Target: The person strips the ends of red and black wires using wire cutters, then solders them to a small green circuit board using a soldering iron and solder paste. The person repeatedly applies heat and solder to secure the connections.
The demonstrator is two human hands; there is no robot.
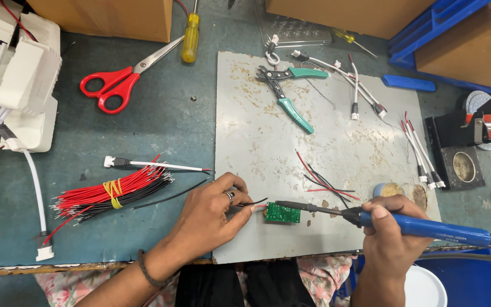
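Head view: left hand (208, 213) pinching a thin black wire (255, 202) against a small green circuit board (282, 213) lying on the grey metal sheet (257, 113); right hand (390, 236) closed around a blue soldering iron (421, 226), tip touching the board; bundle of red and black wires (112, 193) nearby

My left hand (211, 213) lies low, palm down, fingers curled and thumb pinched to forefinger, a ring on one finger, a band at the wrist. My right hand (390, 239) is fisted, thumb on top, knuckles leftward
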